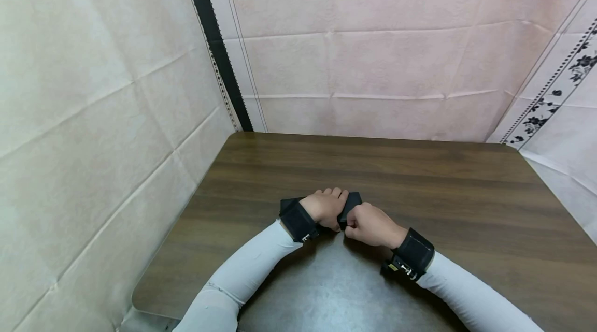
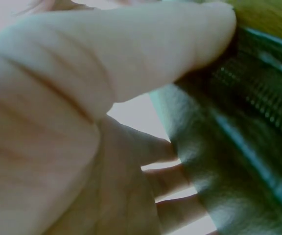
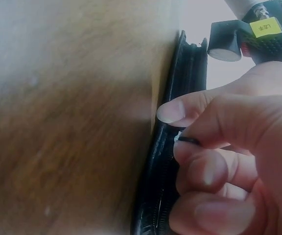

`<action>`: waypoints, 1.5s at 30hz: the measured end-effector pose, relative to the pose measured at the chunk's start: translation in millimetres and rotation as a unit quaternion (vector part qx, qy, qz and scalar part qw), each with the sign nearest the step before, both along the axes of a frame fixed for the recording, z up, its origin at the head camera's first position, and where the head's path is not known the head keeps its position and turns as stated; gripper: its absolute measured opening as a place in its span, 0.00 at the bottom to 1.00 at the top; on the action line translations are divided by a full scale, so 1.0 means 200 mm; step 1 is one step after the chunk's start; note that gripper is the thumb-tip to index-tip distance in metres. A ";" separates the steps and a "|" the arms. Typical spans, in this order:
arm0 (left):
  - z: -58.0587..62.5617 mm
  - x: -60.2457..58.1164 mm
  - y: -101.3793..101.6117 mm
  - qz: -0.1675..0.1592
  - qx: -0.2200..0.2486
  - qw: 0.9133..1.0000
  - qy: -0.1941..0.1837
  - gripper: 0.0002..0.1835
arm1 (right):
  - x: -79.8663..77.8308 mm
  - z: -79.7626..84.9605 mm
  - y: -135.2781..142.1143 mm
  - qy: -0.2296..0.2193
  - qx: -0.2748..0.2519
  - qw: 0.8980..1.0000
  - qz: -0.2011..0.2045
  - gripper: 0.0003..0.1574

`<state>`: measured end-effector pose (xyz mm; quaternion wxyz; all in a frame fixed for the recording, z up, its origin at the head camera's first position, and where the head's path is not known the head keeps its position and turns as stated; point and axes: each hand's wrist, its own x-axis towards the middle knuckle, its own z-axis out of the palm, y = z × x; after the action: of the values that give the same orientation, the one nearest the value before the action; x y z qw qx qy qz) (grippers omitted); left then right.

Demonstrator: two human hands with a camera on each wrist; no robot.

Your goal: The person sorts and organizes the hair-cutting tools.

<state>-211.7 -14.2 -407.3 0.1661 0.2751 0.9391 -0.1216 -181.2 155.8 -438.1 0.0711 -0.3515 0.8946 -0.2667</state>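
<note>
A black zip case [image 1: 353, 201] with a smooth, leather-like surface lies near the middle of the table's front edge. My left hand [image 1: 326, 206] grips it from above, fingers across the top and thumb along the zipper side. In the left wrist view, that thumb [image 2: 180, 44] presses beside the zipper teeth [image 2: 258, 100]. Close against it, my right hand [image 1: 370, 224] pinches a small dark zipper pull [image 3: 188, 140] between thumb and curled forefinger. The right wrist view looks along the zipper edge of the case [image 3: 190, 68]; part of the zipper is hidden behind the fingers.
The brown wood-grain table [image 1: 420, 176] extends to both sides and behind the hands. Pale cloth walls [image 1: 373, 62] stand at its back and left. Both wrists wear black camera straps [image 1: 298, 220], and the two forearms come close together at the front edge.
</note>
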 end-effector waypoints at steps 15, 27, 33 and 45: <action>0.00 0.01 0.00 0.004 0.000 1.000 -0.001 0.54 | 0.00 0.01 0.01 -0.007 0.007 1.000 -0.011 0.30; 0.00 0.01 0.01 0.007 -0.001 1.000 0.004 0.54 | -0.01 0.02 0.02 -0.013 0.019 0.999 -0.022 0.30; 0.00 0.01 0.01 0.008 0.004 1.000 0.005 0.54 | 0.00 0.03 0.02 -0.012 0.025 0.999 -0.025 0.31; 0.01 0.01 0.01 0.012 0.005 1.000 0.001 0.54 | 0.00 0.03 0.02 -0.009 0.030 0.999 -0.033 0.31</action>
<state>-209.0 -12.5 -405.4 0.1648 0.2644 0.9432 -0.1153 -181.8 159.5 -432.4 0.0806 -0.3167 0.9127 -0.2455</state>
